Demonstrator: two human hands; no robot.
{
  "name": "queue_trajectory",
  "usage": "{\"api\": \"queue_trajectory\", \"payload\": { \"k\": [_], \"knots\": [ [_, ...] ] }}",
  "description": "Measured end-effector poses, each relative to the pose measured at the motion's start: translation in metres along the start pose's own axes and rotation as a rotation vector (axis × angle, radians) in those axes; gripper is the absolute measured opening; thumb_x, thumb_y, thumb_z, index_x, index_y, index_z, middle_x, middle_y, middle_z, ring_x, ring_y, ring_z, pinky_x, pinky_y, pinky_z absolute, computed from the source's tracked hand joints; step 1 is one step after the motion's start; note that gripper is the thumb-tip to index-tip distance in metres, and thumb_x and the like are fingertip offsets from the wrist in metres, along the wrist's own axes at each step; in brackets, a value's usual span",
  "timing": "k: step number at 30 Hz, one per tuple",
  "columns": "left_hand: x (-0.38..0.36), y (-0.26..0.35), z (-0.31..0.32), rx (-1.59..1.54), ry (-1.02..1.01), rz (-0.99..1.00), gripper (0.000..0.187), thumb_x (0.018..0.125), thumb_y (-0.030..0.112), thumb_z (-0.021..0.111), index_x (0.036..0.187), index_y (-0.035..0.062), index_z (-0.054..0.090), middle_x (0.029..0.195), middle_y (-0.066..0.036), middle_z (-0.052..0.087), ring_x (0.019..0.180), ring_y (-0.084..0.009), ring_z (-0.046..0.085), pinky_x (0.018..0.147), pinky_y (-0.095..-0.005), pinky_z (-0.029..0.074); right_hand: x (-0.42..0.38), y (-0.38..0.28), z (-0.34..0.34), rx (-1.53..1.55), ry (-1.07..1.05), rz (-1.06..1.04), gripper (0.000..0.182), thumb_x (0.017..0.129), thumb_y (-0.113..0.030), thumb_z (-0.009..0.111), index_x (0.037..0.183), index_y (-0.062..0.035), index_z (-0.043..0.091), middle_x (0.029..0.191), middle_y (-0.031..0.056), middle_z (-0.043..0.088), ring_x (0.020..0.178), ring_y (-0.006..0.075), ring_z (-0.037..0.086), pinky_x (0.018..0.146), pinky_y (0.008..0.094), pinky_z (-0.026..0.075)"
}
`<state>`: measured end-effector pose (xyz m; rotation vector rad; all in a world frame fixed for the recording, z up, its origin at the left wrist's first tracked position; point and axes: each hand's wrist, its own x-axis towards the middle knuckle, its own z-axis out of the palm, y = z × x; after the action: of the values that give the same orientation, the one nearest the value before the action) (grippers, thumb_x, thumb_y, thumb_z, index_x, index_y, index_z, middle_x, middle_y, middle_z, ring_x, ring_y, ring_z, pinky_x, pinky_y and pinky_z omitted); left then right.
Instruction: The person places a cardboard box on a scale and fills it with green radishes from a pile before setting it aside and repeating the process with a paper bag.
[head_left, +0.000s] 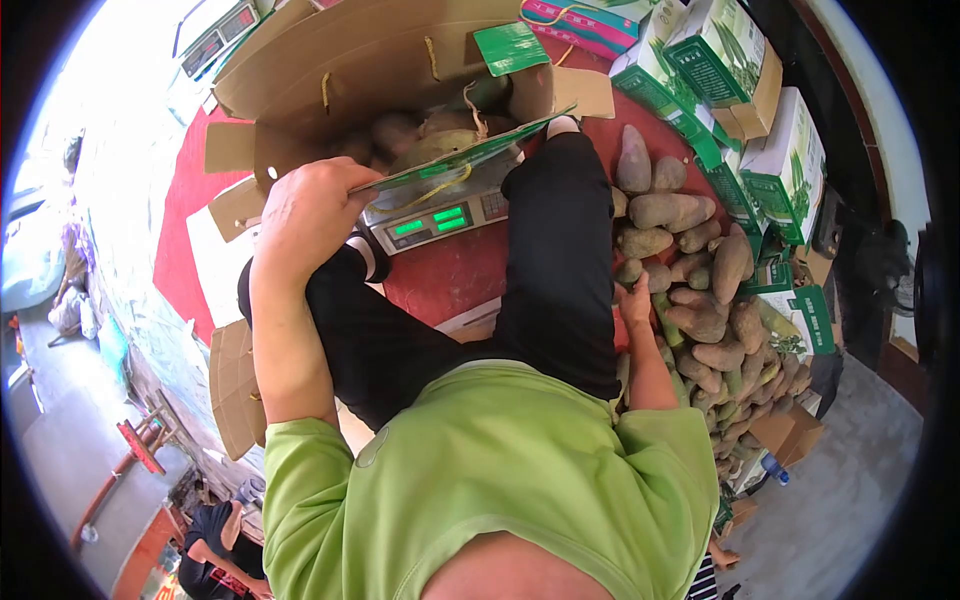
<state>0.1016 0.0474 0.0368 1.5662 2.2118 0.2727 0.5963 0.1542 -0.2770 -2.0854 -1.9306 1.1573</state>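
My left hand (315, 205) is closed on the upper edge of the near flap of an open cardboard box (370, 70), fingers curled over it. Brown tubers (440, 130) lie inside, partly hidden by the flap. The box sits on a digital scale (440, 222) with lit green displays, between my legs. Low beside my leg, my right hand (635, 302) is at the near side of a heap of brown-purple tubers (700, 320), right by a small greenish one (629, 272). Its fingers are partly hidden, so I cannot tell whether they grip a tuber.
Green-and-white cartons (785, 165) are stacked behind the heap at right. A red cloth (440, 285) lies under the scale. Another scale (218, 40) stands at the upper left. Cardboard pieces (237, 385) lie by my left side. Another person (215, 545) is at the lower left.
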Motion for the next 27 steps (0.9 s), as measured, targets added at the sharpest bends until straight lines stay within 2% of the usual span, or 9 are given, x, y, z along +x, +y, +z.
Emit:
{"api": "queue_trajectory", "payload": {
  "k": [2,7,14,17,19,21,23,25,27],
  "knots": [
    [-0.002,-0.001,0.000,0.006,0.017,0.009,0.019,0.077,0.009,0.061,0.094,0.0064,0.069,0.085,-0.011,0.064,0.083,-0.0323,0.061,0.073,-0.0406,0.047,0.005,-0.036,-0.017,0.224,0.054,-0.192,0.055,0.078,-0.008,0.071,0.125,-0.0046,0.042,0.111,0.0134,0.058,0.105,0.0270,0.056,0.091,0.0352,0.042],
    [-0.003,-0.002,0.001,0.021,0.035,0.019,0.020,0.077,0.012,0.062,0.095,0.0075,0.070,0.087,-0.012,0.064,0.084,-0.0326,0.061,0.073,-0.0410,0.047,0.013,-0.151,-0.073,0.491,0.213,-0.484,0.051,0.081,-0.004,0.069,0.124,-0.0006,0.042,0.116,0.0094,0.055,0.105,0.0188,0.052,0.093,0.0308,0.041],
    [-0.003,-0.006,0.002,0.046,0.032,0.012,0.019,0.080,0.013,0.061,0.096,0.0090,0.070,0.089,-0.011,0.065,0.085,-0.0318,0.061,0.074,-0.0409,0.047,-0.026,-0.328,-0.146,0.704,0.358,-0.808,0.045,0.081,0.000,0.068,0.122,0.0009,0.048,0.118,0.0092,0.056,0.109,0.0181,0.054,0.094,0.0326,0.044],
    [-0.004,-0.005,0.002,0.039,0.029,0.002,0.019,0.080,0.014,0.062,0.096,0.0090,0.070,0.090,-0.011,0.065,0.085,-0.0315,0.062,0.074,-0.0404,0.047,-0.040,-0.381,-0.147,0.954,0.218,-0.971,0.039,0.081,0.001,0.068,0.117,0.0030,0.053,0.113,0.0085,0.059,0.105,0.0168,0.057,0.093,0.0313,0.045],
    [-0.003,-0.004,0.001,0.032,0.021,0.000,0.019,0.080,0.014,0.062,0.096,0.0091,0.070,0.089,-0.011,0.065,0.085,-0.0313,0.062,0.074,-0.0401,0.047,-0.039,-0.405,-0.136,1.026,0.005,-1.097,0.032,0.085,0.006,0.060,0.117,0.0036,0.054,0.112,0.0114,0.061,0.102,0.0203,0.060,0.087,0.0372,0.051],
    [-0.004,-0.001,-0.001,0.002,0.007,-0.041,0.019,0.078,0.015,0.063,0.094,0.0094,0.070,0.091,-0.010,0.066,0.089,-0.0317,0.061,0.077,-0.0407,0.048,-0.031,-0.424,-0.114,1.041,-0.067,-1.058,0.028,0.086,0.000,0.062,0.113,0.0022,0.057,0.107,0.0092,0.063,0.100,0.0180,0.061,0.085,0.0335,0.051],
    [-0.003,-0.004,0.001,0.006,0.002,-0.030,0.019,0.078,0.015,0.062,0.095,0.0094,0.070,0.092,-0.010,0.066,0.089,-0.0318,0.061,0.077,-0.0405,0.048,-0.051,-0.458,-0.089,1.139,-0.318,-0.893,0.050,0.080,0.000,0.068,0.126,-0.0033,0.049,0.115,0.0074,0.058,0.103,0.0160,0.056,0.086,0.0292,0.047],
    [-0.003,0.000,-0.001,0.006,-0.004,-0.032,0.021,0.079,0.015,0.062,0.096,0.0088,0.070,0.092,-0.010,0.066,0.090,-0.0321,0.061,0.077,-0.0403,0.047,-0.044,-0.466,-0.077,0.925,-0.343,-1.007,0.044,0.081,-0.001,0.067,0.122,-0.0031,0.051,0.116,0.0079,0.058,0.103,0.0174,0.056,0.087,0.0311,0.046],
    [-0.002,-0.001,0.000,-0.004,0.005,-0.007,0.021,0.078,0.014,0.062,0.097,0.0081,0.070,0.091,-0.011,0.065,0.089,-0.0324,0.061,0.076,-0.0400,0.047,-0.031,-0.452,-0.075,0.823,-0.217,-1.000,0.044,0.081,-0.003,0.068,0.122,-0.0031,0.051,0.113,0.0072,0.059,0.101,0.0168,0.057,0.087,0.0304,0.046]
  ]
}}
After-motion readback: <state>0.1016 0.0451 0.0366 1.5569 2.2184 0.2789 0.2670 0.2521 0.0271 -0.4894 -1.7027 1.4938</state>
